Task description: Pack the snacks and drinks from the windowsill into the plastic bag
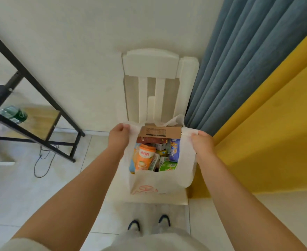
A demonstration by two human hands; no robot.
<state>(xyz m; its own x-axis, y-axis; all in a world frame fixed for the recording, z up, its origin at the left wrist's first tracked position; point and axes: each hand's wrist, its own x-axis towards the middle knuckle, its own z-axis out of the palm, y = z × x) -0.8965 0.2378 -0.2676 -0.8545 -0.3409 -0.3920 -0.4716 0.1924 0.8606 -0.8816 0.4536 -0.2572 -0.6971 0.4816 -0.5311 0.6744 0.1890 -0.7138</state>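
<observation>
On chair seat (111, 194): left hand (119, 135), right hand (201, 140) fingers pinching plastic bag (149, 182) handles.

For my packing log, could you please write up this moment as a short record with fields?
setting: white plastic bag standing on the seat of a white chair against the wall
left hand: grips the bag's left handle
right hand: grips the bag's right handle
bag mouth: held open between the hands
contents: brown cardboard box at the back, orange cup, purple packet, green packet, more items below
nearby: blue curtain to the right, black metal shelf to the left
</observation>
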